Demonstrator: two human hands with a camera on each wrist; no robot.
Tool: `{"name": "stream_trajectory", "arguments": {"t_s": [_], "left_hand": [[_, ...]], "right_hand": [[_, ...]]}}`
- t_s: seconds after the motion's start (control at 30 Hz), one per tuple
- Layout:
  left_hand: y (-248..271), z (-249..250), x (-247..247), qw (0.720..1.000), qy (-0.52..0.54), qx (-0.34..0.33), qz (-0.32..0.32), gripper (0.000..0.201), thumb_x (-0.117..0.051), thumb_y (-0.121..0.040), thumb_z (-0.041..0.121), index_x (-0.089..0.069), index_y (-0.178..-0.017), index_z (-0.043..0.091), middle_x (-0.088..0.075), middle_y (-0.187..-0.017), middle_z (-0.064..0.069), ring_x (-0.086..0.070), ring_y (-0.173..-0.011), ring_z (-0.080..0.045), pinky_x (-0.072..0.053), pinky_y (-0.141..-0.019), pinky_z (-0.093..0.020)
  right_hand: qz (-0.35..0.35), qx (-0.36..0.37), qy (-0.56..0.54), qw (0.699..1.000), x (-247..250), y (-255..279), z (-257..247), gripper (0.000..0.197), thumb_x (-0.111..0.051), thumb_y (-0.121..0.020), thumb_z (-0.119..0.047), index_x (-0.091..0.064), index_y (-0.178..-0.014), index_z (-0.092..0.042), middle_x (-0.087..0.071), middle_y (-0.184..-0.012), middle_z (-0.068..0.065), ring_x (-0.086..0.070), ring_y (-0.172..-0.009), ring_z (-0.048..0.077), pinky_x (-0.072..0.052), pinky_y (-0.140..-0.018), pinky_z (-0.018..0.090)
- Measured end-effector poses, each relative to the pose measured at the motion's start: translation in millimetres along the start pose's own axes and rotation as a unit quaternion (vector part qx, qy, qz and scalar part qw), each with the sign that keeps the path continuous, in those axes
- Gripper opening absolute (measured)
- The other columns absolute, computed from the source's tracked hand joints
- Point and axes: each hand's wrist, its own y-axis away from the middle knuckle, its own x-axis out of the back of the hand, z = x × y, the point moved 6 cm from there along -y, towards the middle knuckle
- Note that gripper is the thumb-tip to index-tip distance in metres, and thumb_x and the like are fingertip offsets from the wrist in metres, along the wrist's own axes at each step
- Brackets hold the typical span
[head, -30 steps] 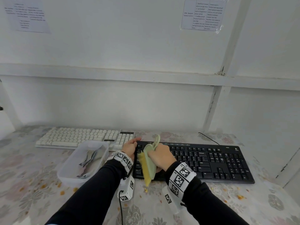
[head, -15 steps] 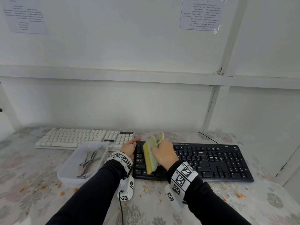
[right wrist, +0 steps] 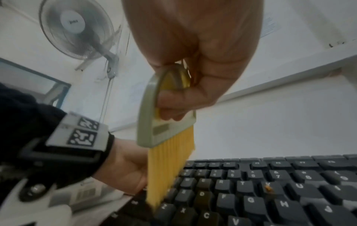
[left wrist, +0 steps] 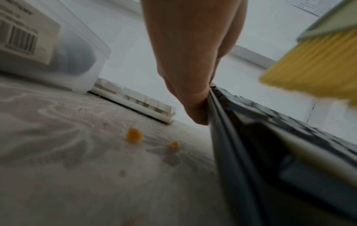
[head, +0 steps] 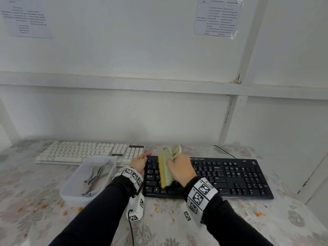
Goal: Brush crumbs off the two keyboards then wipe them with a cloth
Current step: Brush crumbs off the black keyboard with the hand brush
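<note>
Yellow bristles of the green brush (head: 164,172), gripped by right hand (head: 180,170), touch black keyboard (head: 230,176) at lower centre (left hand (head: 139,163) holds its edge); clear tub (head: 74,189) holds a crumpled cloth (head: 95,174).

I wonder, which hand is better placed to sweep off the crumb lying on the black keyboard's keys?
Right. The right hand already grips the brush, bristles on the black keyboard, near the crumb. The left hand holds the keyboard's left edge.
</note>
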Motion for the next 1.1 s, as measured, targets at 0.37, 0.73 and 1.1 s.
{"name": "stream_trajectory", "arguments": {"t_s": [0.37,0.73,1.1], "left_hand": [[0,0,1,1.0,-0.027,-0.004,-0.012,0.037,-0.026,-0.1,-0.003,-0.051,-0.126,0.0,-0.059,-0.087,-0.011,-0.057,-0.075,-0.02,-0.055,-0.049,-0.023],[-7,-1,3,0.998,-0.058,-0.017,-0.009,0.036,-0.027,-0.1,-0.002,-0.052,-0.126,0.0,-0.059,-0.088,-0.011,-0.057,-0.076,-0.019,-0.054,-0.058,-0.024],[-12,-3,5,0.997,-0.067,-0.024,-0.005,0.036,-0.028,-0.1,-0.002,-0.054,-0.124,0.001,-0.056,-0.113,-0.021,-0.058,-0.079,-0.018,-0.052,-0.071,-0.03]], "right_hand": [[-0.072,-0.022,0.014,0.997,-19,12,6,0.038,-0.041,-0.093,-0.016,-0.032,-0.056,-0.015,-0.039,-0.058,-0.001,-0.037,-0.048,0.01,-0.033,-0.042,0.017],[-0.096,0.011,0.066,0.993,-34,20,17,0.023,-0.045,-0.089,-0.015,-0.046,-0.066,-0.014,-0.043,-0.062,-0.005,-0.041,-0.052,0.003,-0.036,-0.048,0.012],[0.008,-0.014,0.111,0.994,9,-2,27,0.033,-0.044,-0.097,-0.027,-0.038,-0.066,-0.017,-0.041,-0.058,-0.006,-0.04,-0.047,0.003,-0.028,-0.036,0.012]]}}
